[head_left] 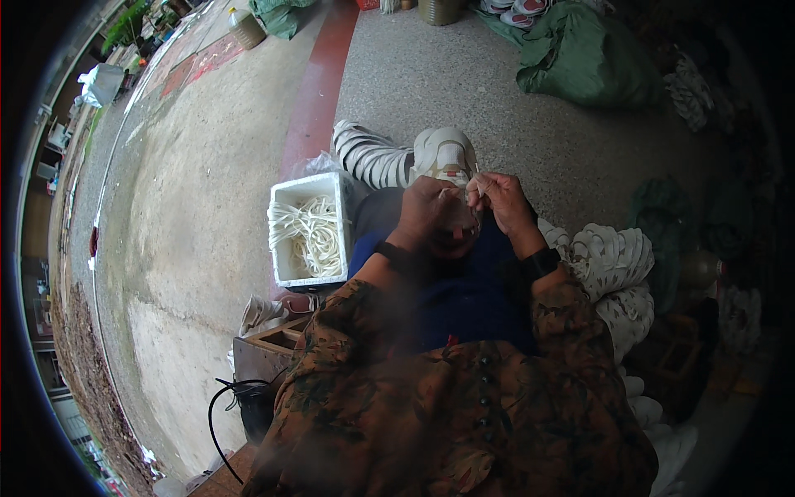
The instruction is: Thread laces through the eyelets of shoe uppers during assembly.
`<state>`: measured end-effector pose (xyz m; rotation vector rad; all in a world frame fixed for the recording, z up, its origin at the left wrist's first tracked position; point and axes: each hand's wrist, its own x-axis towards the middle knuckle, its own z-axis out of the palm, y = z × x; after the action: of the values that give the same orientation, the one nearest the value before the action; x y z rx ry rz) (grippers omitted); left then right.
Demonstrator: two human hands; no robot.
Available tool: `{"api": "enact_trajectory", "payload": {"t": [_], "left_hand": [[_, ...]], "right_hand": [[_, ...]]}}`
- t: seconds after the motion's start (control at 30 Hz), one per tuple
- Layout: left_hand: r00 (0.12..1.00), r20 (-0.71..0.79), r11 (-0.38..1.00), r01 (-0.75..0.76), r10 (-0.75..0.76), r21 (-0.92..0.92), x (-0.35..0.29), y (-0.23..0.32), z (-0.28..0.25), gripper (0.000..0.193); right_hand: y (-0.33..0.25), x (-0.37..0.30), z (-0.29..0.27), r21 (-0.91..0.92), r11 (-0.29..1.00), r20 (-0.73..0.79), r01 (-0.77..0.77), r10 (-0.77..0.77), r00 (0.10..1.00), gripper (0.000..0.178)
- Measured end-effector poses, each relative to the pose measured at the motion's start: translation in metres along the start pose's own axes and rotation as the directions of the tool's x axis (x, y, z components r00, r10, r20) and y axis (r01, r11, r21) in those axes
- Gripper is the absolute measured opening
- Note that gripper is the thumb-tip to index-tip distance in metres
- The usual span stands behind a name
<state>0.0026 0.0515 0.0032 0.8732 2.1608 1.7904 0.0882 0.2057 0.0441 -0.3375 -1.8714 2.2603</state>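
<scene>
A white and beige sneaker (447,151) rests at my lap, its toe pointing away from me. My left hand (424,212) is closed on the sneaker's left side, with its thumb and fingers near the lacing area. On the other side, my right hand (507,204) pinches a thin white shoelace, of which only a short bit shows between the fingertips. Both hands are close together over the shoe's opening and hide much of its middle. To the left stands a white foam box (284,195) holding a tangle of white shoelaces (319,244).
A row of striped white shoes (374,156) lies beyond the box. More white shoes (611,257) are stacked at my right. A green sack (588,58) sits at the far right. A wooden box (277,340) and a black cable (212,422) are at lower left.
</scene>
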Motion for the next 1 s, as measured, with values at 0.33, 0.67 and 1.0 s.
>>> {"api": "enact_trajectory", "payload": {"t": [0.33,0.67,1.0], "left_hand": [[0.993,0.083,0.953,0.102,-0.082,-0.286,-0.010,-0.003,-0.008,0.011],[0.966,0.174,0.820,0.256,-0.193,-0.512,-0.013,-0.005,-0.018,0.008],[0.975,0.178,0.885,0.195,-0.131,-0.423,-0.013,-0.008,-0.018,0.005]], "right_hand": [[0.009,0.007,-0.004,-0.419,0.890,0.024,-0.181,0.210,0.977,0.017],[-0.006,0.022,0.008,-0.891,0.454,0.127,-0.019,0.289,0.949,0.017],[0.019,0.012,0.011,-0.645,0.758,0.145,0.096,-0.002,0.989,0.014]]}}
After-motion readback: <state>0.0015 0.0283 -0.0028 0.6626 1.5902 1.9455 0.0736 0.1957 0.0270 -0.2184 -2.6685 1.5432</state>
